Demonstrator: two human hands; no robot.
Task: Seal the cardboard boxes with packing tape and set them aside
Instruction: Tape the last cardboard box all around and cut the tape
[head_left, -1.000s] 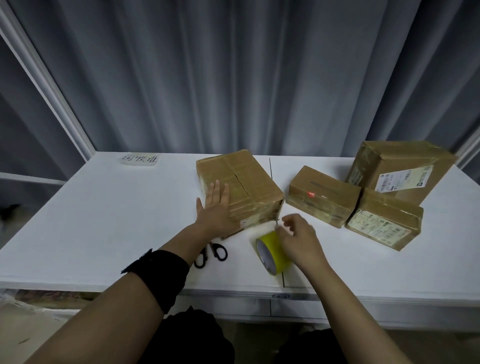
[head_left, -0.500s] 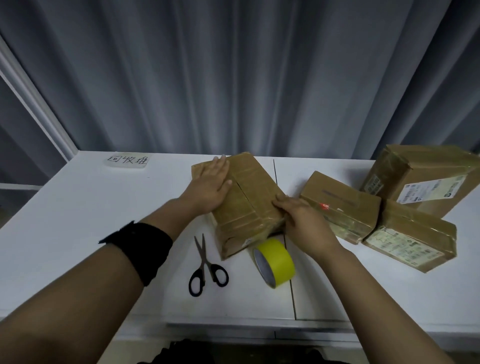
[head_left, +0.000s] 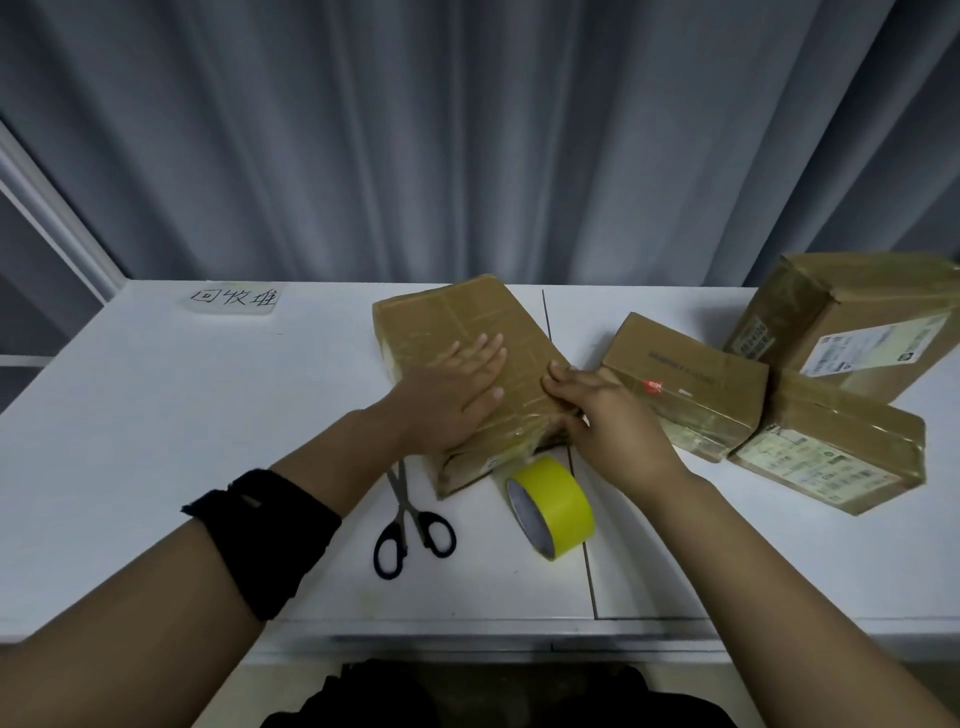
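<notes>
A black band (head_left: 265, 540) — frayed-edged cloth — wraps the left forearm (head_left: 337, 457).

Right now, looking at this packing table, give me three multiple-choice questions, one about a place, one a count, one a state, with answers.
1. Where do the scissors lie?
A) left of the yellow tape roll
B) right of it
C) on the floor

2. How many cardboard boxes are on the table?
A) two
B) four
C) six

3. What is the left hand doing?
A) gripping the scissors
B) lifting the tape roll
C) lying flat on the middle box

Answers:
1 A: the scissors lie just left of the roll.
2 B: one box is under the left hand and three are at the right.
3 C: its fingers lie straight on the box top.
</notes>
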